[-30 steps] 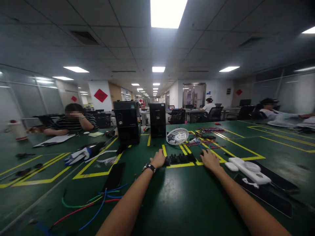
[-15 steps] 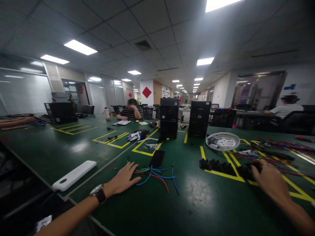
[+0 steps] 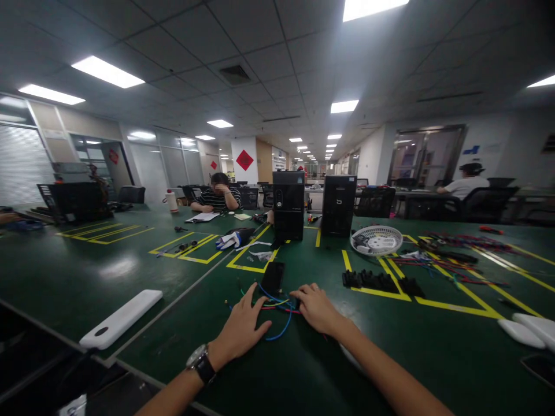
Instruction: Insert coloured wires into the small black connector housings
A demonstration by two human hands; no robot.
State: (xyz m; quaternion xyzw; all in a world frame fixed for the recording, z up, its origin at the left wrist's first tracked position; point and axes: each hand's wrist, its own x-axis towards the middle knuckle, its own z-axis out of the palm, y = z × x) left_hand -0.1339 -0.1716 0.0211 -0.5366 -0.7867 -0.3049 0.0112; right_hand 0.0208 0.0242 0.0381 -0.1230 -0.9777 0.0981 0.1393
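Note:
A loose bunch of blue, green and red wires (image 3: 284, 330) lies on the green table between my two hands. My left hand (image 3: 243, 326), with a watch at its wrist, is at the bunch's left side, its fingers spread and its thumb apart. At the right ends of the wires is my right hand (image 3: 319, 309), fingers bent and slightly apart; its thumb is mostly hidden. Just beyond the wires lies a flat black phone-like slab (image 3: 274, 277). A row of black plastic parts (image 3: 368, 281) sits further right, away from both hands.
Two black computer towers (image 3: 289, 211) stand at the back. A white round basket (image 3: 376, 240) is right of them, near tangled wires (image 3: 470, 242). At left lies a long white object (image 3: 122, 319). Gloves (image 3: 229, 240) lie further back. A person (image 3: 218, 196) sits across the table.
The view has turned left. Both hands have left the black plastic parts: first my left hand reached the wires, then my right hand came over to their other side.

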